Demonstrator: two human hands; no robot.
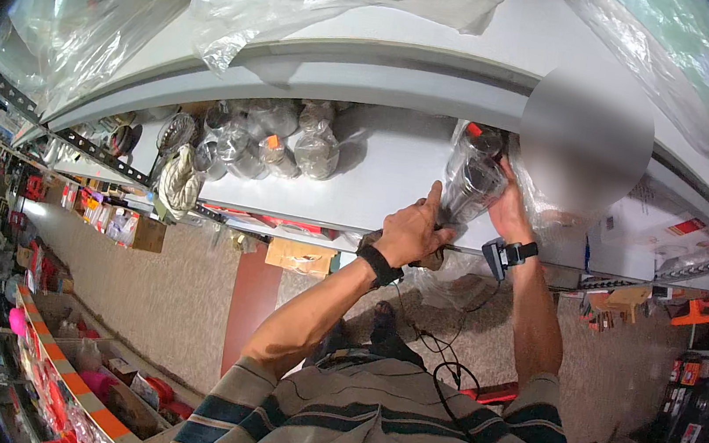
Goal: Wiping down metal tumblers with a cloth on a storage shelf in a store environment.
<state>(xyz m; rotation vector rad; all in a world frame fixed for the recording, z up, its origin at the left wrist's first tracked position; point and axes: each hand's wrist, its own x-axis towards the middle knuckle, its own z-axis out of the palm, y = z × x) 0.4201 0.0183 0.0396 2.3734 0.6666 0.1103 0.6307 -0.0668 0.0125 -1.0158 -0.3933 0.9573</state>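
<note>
A white shelf [379,158] lies before me, under a higher shelf. Toward its right side stand plastic-wrapped metal containers [476,180], one behind another, the rear one bearing a red tag. My right hand [510,204] is at their right side, its fingers partly hidden behind them. My left hand [414,229] is at their near left side, over the shelf's front edge, with the index finger pointing up. A brown cloth-like item [428,257] shows under my left hand; whether the hand grips it is unclear.
Wrapped metal containers [247,148] stand on the shelf's left part, beside a striped cloth item [180,183]. Wrapped flat goods [639,230] fill the right part. The upper shelf's metal edge [372,81] runs above my hands. Black cables [439,345] hang below them.
</note>
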